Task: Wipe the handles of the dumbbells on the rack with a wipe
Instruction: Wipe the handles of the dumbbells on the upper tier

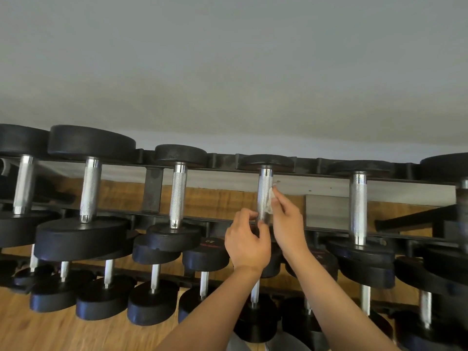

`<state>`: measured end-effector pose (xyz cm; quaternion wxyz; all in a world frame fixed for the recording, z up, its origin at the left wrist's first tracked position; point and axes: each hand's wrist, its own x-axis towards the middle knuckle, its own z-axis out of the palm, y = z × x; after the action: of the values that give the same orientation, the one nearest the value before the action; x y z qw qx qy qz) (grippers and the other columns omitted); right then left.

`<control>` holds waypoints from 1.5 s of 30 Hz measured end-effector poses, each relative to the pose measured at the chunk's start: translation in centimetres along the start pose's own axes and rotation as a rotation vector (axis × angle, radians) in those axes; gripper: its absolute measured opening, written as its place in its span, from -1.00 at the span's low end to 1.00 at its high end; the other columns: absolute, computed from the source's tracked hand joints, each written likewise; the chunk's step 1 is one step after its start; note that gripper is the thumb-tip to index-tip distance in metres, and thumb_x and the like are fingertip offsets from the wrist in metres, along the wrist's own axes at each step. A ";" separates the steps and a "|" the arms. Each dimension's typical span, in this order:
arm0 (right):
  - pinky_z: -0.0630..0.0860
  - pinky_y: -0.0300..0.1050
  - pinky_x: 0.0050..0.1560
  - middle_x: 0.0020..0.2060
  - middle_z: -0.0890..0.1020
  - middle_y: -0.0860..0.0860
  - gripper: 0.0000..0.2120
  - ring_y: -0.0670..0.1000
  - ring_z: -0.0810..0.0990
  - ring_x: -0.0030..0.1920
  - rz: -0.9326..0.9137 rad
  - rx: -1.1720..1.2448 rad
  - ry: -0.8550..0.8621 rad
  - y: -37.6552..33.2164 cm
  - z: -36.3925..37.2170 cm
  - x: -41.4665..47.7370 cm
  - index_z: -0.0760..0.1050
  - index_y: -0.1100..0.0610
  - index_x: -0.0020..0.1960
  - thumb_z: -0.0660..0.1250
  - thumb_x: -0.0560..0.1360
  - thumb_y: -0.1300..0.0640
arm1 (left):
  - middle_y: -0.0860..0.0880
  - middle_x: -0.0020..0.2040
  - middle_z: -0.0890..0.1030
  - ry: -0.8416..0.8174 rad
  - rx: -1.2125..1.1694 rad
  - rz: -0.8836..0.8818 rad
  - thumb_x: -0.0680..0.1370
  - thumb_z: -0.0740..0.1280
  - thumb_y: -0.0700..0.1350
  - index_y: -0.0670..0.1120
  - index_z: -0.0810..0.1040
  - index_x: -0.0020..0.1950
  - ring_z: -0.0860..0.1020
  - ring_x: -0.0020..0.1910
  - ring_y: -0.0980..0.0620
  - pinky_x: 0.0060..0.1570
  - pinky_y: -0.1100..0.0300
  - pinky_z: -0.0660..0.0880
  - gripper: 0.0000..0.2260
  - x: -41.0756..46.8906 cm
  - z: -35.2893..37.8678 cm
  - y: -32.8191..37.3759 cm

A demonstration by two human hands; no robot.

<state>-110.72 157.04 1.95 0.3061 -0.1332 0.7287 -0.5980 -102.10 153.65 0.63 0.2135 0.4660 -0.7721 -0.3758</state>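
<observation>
Work stands at a mid-row handle (264, 191) on the top tier of the rack (316, 165). The right hand (286, 224) pinches the white wipe (270, 198) against the handle's right side, while the left hand (247, 239) curls its fingers round the lower end. Nothing shows which handles are already clean. I judge much remains, including the neighbouring handle (358, 206) to the right and the lower-tier dumbbells (152, 307).
</observation>
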 end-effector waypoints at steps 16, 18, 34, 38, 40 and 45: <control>0.51 -0.29 -0.06 -0.06 0.58 -0.23 -0.63 -0.22 0.56 -0.05 0.235 0.348 0.087 -1.5 0.1 2.2 0.49 0.05 0.31 0.38 0.52 0.21 | 0.17 -0.17 0.53 -0.008 -0.010 -0.005 0.44 0.07 0.16 0.12 0.40 -0.06 0.53 -0.24 0.16 -0.11 0.04 0.53 -0.78 0.0 -0.1 0.1; 0.53 -0.26 -0.02 -0.07 0.61 -0.20 -0.68 -0.17 0.59 -0.02 0.266 0.363 0.102 -1.2 0.1 1.8 0.52 0.06 0.26 0.38 0.52 0.21 | 0.18 -0.18 0.53 -0.008 -0.012 -0.008 0.44 0.07 0.17 0.12 0.41 -0.06 0.53 -0.23 0.17 -0.10 0.04 0.53 -0.78 -0.1 -0.1 0.1; 0.48 -0.33 -0.11 -0.04 0.58 -0.16 -0.78 -0.23 0.54 -0.08 0.176 0.153 0.143 -1.1 0.6 1.1 0.57 0.10 0.21 0.23 0.63 0.14 | 0.17 -0.17 0.53 -0.008 -0.006 -0.014 0.46 0.13 0.10 0.11 0.41 -0.08 0.52 -0.23 0.20 -0.12 0.08 0.52 -0.86 0.0 0.0 0.3; 0.41 -0.33 -0.14 0.09 0.52 -0.05 -0.70 -0.19 0.50 -0.06 0.248 0.152 0.006 -2.8 0.4 3.0 0.49 0.08 0.32 0.08 0.68 0.12 | 0.15 -0.16 0.55 -0.015 -0.001 -0.028 0.47 0.17 0.04 0.10 0.42 -0.07 0.52 -0.25 0.23 -0.11 0.10 0.51 -0.90 -0.2 -0.1 0.3; 0.40 -0.32 0.01 0.28 0.46 -0.04 -0.64 -0.08 0.48 0.19 0.244 0.189 -0.047 -2.2 0.2 1.8 0.36 0.06 0.45 0.06 0.69 0.14 | 0.15 -0.15 0.55 -0.013 0.002 -0.016 0.47 0.14 0.09 0.11 0.42 -0.07 0.52 -0.24 0.22 -0.13 0.12 0.50 -0.87 -0.2 -0.1 0.2; 0.42 -0.30 0.08 0.43 0.40 0.04 -0.62 -0.02 0.43 0.31 0.196 0.109 -0.061 -1.6 0.0 1.3 0.31 0.03 0.49 0.06 0.69 0.16 | 0.15 -0.15 0.55 -0.019 0.013 -0.010 0.50 0.20 0.06 0.08 0.44 -0.07 0.50 -0.25 0.25 -0.25 0.34 0.35 -0.91 0.0 0.1 0.1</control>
<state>-112.00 155.89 3.12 0.3918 -0.0624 0.6950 -0.5996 -102.22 153.66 0.68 0.2014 0.4677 -0.7740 -0.3764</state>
